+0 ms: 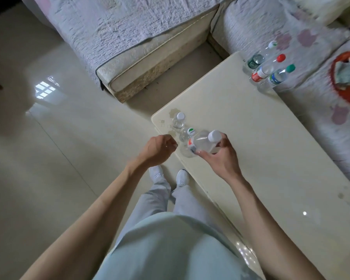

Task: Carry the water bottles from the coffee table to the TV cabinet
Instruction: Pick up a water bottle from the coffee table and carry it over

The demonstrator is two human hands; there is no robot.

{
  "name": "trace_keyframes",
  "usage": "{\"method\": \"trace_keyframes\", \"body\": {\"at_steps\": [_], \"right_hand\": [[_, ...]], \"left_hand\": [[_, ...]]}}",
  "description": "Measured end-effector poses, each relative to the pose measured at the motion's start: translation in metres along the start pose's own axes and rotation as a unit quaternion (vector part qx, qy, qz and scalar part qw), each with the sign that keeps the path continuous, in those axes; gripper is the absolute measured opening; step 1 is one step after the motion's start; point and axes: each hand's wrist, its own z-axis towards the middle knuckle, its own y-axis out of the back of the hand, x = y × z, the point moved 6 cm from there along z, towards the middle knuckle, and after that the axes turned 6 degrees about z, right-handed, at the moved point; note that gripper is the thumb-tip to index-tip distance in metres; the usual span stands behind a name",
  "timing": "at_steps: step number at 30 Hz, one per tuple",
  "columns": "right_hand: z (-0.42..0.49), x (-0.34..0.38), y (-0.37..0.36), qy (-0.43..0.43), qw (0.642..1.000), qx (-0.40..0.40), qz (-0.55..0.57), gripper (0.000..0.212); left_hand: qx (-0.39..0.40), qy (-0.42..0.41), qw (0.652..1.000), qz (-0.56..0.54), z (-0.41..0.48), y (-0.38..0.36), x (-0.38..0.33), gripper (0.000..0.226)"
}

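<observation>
My right hand [220,156] grips a clear water bottle [203,143] with a white cap and a red label, tilted over the near corner of the cream coffee table [251,138]. My left hand [160,148] hovers just left of it, fingers loosely curled and holding nothing. Two more clear bottles stand at that corner: one with a plain white cap [179,120] and one with a green-and-white cap [187,134]. Three bottles stand at the table's far end, with a white-green cap [258,57], a red cap [268,67] and a green cap [279,76].
A sofa with a quilted cover [129,33] runs along the far side and right of the table. A red basket [348,77] with papers sits on the right sofa seat. Glossy floor tiles [49,138] lie to the left. My feet stand at the table's corner.
</observation>
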Motion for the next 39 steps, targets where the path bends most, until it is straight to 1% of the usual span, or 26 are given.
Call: {"method": "trace_keyframes", "body": {"at_steps": [3, 5, 7, 11, 16, 20, 25, 30, 32, 35, 39], "right_hand": [[-0.015, 0.030, 0.009, 0.037, 0.999, 0.009, 0.014, 0.064], [-0.019, 0.047, 0.009, 0.072, 0.997, 0.024, 0.004, 0.068], [-0.020, 0.065, 0.007, 0.111, 0.993, 0.041, -0.017, 0.069], [-0.020, 0.100, 0.001, 0.165, 0.981, 0.086, -0.057, 0.072], [-0.034, 0.138, -0.002, 0.228, 0.963, 0.130, -0.063, 0.070], [-0.058, 0.150, -0.016, 0.261, 0.948, 0.172, -0.067, 0.070], [-0.092, 0.164, -0.046, 0.300, 0.926, 0.218, -0.068, 0.069], [-0.138, 0.181, -0.086, 0.342, 0.893, 0.281, -0.085, 0.072], [-0.157, 0.189, -0.103, 0.354, 0.879, 0.304, -0.099, 0.074], [-0.198, 0.197, -0.135, 0.376, 0.850, 0.352, -0.113, 0.077], [-0.256, 0.199, -0.173, 0.402, 0.820, 0.387, -0.125, 0.074]], "left_hand": [[-0.042, 0.027, 0.992, -0.113, -0.014, 0.001, -0.001, 0.017], [-0.082, 0.041, 0.977, -0.193, -0.024, 0.003, -0.002, 0.018], [-0.126, 0.045, 0.959, -0.248, -0.034, 0.006, -0.003, 0.016], [-0.186, 0.054, 0.911, -0.364, -0.056, 0.007, -0.002, 0.014], [-0.235, 0.077, 0.854, -0.457, -0.091, 0.000, 0.010, 0.016], [-0.270, 0.094, 0.788, -0.546, -0.122, -0.015, 0.025, 0.020], [-0.332, 0.099, 0.721, -0.600, -0.170, -0.034, 0.044, 0.024], [-0.392, 0.102, 0.666, -0.626, -0.227, -0.047, 0.077, 0.017], [-0.414, 0.105, 0.646, -0.632, -0.249, -0.052, 0.090, 0.017], [-0.450, 0.109, 0.618, -0.635, -0.287, -0.062, 0.117, 0.017], [-0.487, 0.117, 0.588, -0.635, -0.336, -0.078, 0.155, 0.016]]}}
